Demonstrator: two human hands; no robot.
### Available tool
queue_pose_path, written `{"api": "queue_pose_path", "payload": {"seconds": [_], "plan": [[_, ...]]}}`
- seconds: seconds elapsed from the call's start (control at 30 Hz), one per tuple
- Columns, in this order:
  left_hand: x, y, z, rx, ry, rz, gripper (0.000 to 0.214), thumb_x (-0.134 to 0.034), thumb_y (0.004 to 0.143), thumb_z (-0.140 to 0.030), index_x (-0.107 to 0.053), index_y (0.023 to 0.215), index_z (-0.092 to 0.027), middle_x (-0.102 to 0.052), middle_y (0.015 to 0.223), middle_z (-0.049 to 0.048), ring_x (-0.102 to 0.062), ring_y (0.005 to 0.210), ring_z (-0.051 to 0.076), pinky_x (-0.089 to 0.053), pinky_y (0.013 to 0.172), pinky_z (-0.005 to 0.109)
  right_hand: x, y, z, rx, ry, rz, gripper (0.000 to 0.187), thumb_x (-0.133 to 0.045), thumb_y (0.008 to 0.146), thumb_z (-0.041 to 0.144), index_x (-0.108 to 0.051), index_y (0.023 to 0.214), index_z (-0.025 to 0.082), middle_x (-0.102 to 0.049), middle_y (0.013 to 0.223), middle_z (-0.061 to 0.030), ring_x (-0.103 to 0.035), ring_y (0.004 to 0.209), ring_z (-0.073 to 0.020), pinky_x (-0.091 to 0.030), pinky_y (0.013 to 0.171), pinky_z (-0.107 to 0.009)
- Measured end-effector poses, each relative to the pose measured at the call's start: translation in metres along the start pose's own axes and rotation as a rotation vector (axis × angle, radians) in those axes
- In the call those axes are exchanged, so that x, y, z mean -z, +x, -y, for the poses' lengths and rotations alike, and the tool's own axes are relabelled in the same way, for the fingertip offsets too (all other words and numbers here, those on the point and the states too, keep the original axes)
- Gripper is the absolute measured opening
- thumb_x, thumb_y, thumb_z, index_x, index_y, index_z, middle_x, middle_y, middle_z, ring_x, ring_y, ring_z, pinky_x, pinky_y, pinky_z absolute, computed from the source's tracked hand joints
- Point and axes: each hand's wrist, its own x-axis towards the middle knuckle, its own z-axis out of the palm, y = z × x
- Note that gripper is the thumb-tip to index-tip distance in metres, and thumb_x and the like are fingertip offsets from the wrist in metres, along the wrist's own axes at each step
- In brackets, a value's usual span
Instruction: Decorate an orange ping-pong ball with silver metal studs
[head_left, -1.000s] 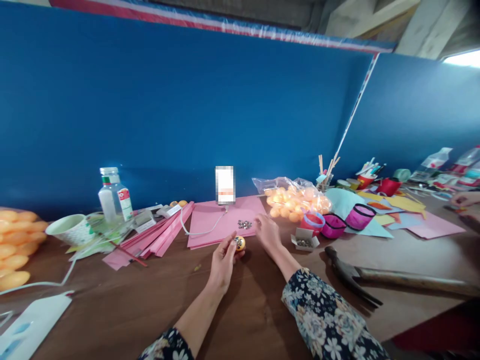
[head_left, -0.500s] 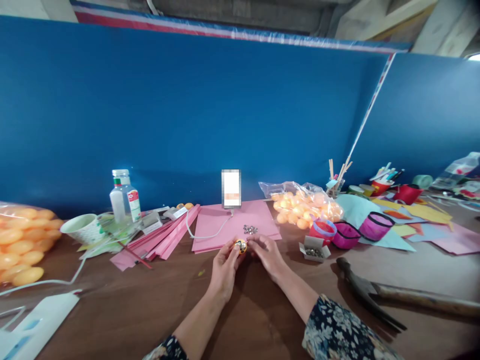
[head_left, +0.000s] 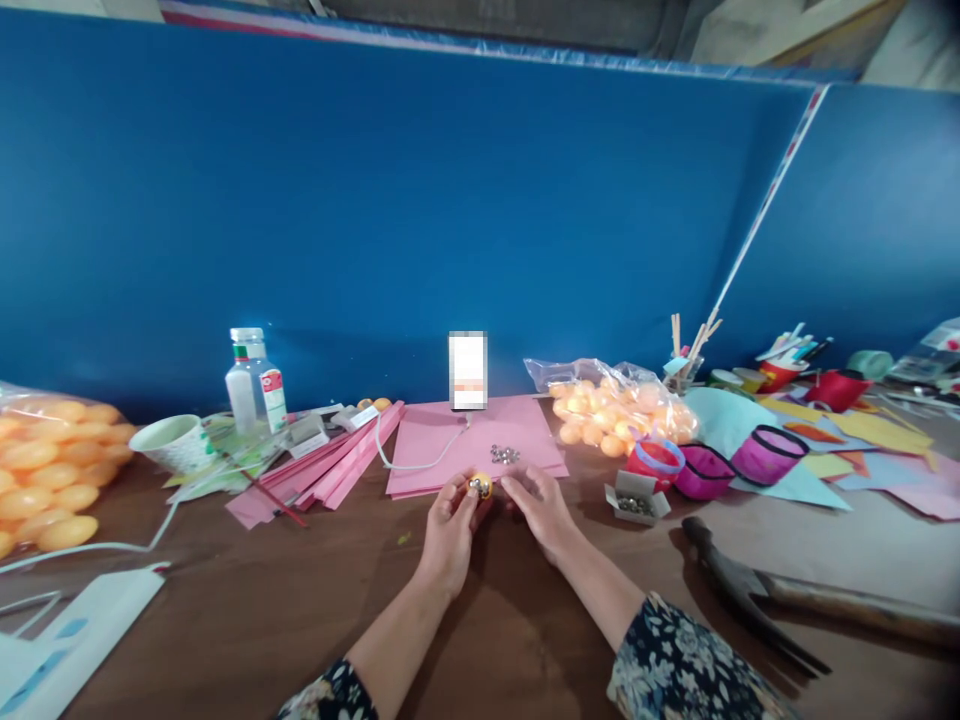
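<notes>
My left hand (head_left: 450, 535) holds a small orange ball (head_left: 484, 486) between thumb and fingers, with shiny silver metal pieces, looking like thumbtacks, on its near face. My right hand (head_left: 544, 515) is just to the right of the ball, thumb and index fingertips drawn together in a pinch. Whatever may be between those fingertips is too small to make out. Just beyond the hands, a loose cluster of small silver thumbtacks (head_left: 505, 455) lies on a stack of pink paper (head_left: 427, 435). A small white box (head_left: 636, 500) of similar metal pieces sits right of my right hand.
A claw hammer (head_left: 750, 585) lies at right. Bags of orange balls (head_left: 596, 415) stand behind right and at far left (head_left: 56, 465). A phone (head_left: 468, 370) leans against the blue partition (head_left: 420, 200). Left are a paper cup (head_left: 176, 445), a bottle (head_left: 255, 385) and a power strip (head_left: 90, 635).
The right fingertips have drawn slightly away from the ball. My left hand still holds the ball, now turned a little. The camera view has shifted slightly.
</notes>
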Motion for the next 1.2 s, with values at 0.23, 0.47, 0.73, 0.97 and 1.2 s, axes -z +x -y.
{"api": "queue_pose_path", "payload": {"seconds": [0.23, 0.47, 0.73, 0.97, 1.2], "plan": [[-0.001, -0.001, -0.001, -0.013, 0.013, -0.017, 0.038, -0.064, 0.067, -0.023, -0.056, 0.103, -0.017, -0.063, 0.097, 0.0061, -0.059, 0.09, 0.015, -0.042, 0.089, 0.034, 0.0, -0.001, -0.001, -0.009, 0.008, 0.025, 0.02, -0.061, 0.066, 0.036, -0.06, 0.076, 0.018, -0.061, 0.07, -0.0008, -0.055, 0.061, -0.0131, -0.046, 0.056, -0.025], [0.0, 0.001, 0.001, -0.037, 0.102, -0.022, 0.039, -0.064, 0.067, -0.025, -0.056, 0.104, -0.017, -0.063, 0.099, 0.0059, -0.058, 0.092, 0.016, -0.042, 0.09, 0.033, -0.003, -0.005, 0.005, 0.036, -0.032, 0.076, 0.016, -0.06, 0.069, 0.032, -0.061, 0.076, 0.018, -0.056, 0.059, 0.0027, -0.047, 0.051, -0.0086, -0.039, 0.051, -0.02], [0.006, 0.004, 0.006, -0.072, 0.233, -0.004, 0.042, -0.064, 0.067, -0.028, -0.056, 0.108, -0.018, -0.06, 0.11, 0.0066, -0.055, 0.102, 0.02, -0.039, 0.093, 0.035, -0.001, -0.005, 0.003, 0.085, -0.125, 0.137, 0.022, -0.059, 0.07, 0.037, -0.061, 0.076, 0.016, -0.057, 0.064, 0.0009, -0.047, 0.056, -0.0093, -0.039, 0.054, -0.021], [0.005, 0.004, 0.006, -0.074, 0.236, -0.006, 0.044, -0.064, 0.067, -0.029, -0.055, 0.109, -0.017, -0.061, 0.11, 0.0078, -0.054, 0.103, 0.02, -0.038, 0.093, 0.035, -0.001, -0.005, 0.006, 0.052, -0.134, 0.15, 0.021, -0.06, 0.069, 0.036, -0.058, 0.074, 0.015, -0.056, 0.064, 0.0015, -0.046, 0.054, -0.0087, -0.039, 0.055, -0.022], [0.007, 0.005, 0.009, -0.072, 0.253, 0.005, 0.042, -0.062, 0.069, -0.028, -0.055, 0.109, -0.018, -0.06, 0.111, 0.007, -0.054, 0.103, 0.02, -0.037, 0.095, 0.036, -0.002, -0.005, 0.009, 0.041, -0.146, 0.162, 0.023, -0.057, 0.071, 0.038, -0.058, 0.073, 0.015, -0.056, 0.066, 0.0004, -0.048, 0.057, -0.0098, -0.041, 0.055, -0.022]]}}
